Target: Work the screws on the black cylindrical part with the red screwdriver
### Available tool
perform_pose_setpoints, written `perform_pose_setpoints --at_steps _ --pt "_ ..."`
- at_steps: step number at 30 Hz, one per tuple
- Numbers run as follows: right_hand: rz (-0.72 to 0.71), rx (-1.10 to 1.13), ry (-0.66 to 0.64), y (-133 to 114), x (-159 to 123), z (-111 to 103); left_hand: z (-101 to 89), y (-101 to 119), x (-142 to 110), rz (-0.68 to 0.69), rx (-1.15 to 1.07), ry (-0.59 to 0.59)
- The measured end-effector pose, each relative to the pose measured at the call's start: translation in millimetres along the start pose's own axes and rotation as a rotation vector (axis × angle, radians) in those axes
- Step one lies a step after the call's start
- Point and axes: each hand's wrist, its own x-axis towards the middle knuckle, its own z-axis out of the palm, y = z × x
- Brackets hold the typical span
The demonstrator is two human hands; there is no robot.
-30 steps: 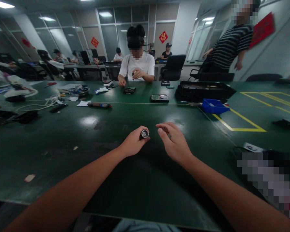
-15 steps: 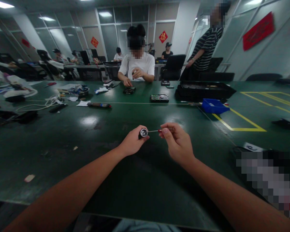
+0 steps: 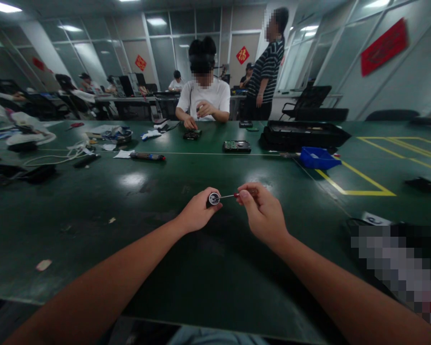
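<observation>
My left hand [image 3: 197, 211] is wrapped round a dark cylindrical part [image 3: 213, 199] with a pale round rim, its open end turned up towards me. Inside that rim some small detail shows, too small to make out. A screwdriver [image 3: 236, 195] with a thin metal shaft and a red handle is pinched in my right hand [image 3: 264, 208]. Its shaft points left, and the tip meets the rim or the inside of the cylindrical part; which of the two I cannot tell. Both hands are above the green table [image 3: 187, 282], and my right fingers cover most of the handle.
Across the table a seated person [image 3: 204, 98] handles a small dark device [image 3: 193, 134]. A hard drive [image 3: 237, 145], a black tray [image 3: 305, 136] and a blue bin [image 3: 319, 158] lie beyond my hands. To the left are a pen-like tool [image 3: 148, 156] and a white cable [image 3: 68, 155].
The cylindrical part and the screwdriver have shifted only very slightly between my hands. In the background, the standing person in a striped shirt has moved to the left.
</observation>
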Motion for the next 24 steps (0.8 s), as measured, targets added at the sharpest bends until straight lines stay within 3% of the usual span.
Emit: perform_pose_setpoints --at_steps 9,12,16,20,24 --pt "-0.101 -0.324 0.065 -1.4 0.2 -2.5 -0.7 1.2 -0.4 -0.008 0.053 -0.027" --pt "-0.111 -0.287 0.046 -0.5 -0.9 -1.4 -0.4 0.5 -0.1 -0.007 0.048 -0.020" --pt "-0.162 -0.140 -0.059 -2.6 -1.2 -2.5 0.2 -1.3 0.4 -0.004 0.047 -0.005" --pt "-0.188 -0.130 -0.147 -7.3 -1.0 -5.9 -1.0 -0.2 0.1 -0.005 0.055 -0.014" --pt "-0.102 -0.074 -0.062 -7.9 -1.1 -6.1 -1.4 1.4 -0.8 0.010 0.032 -0.013"
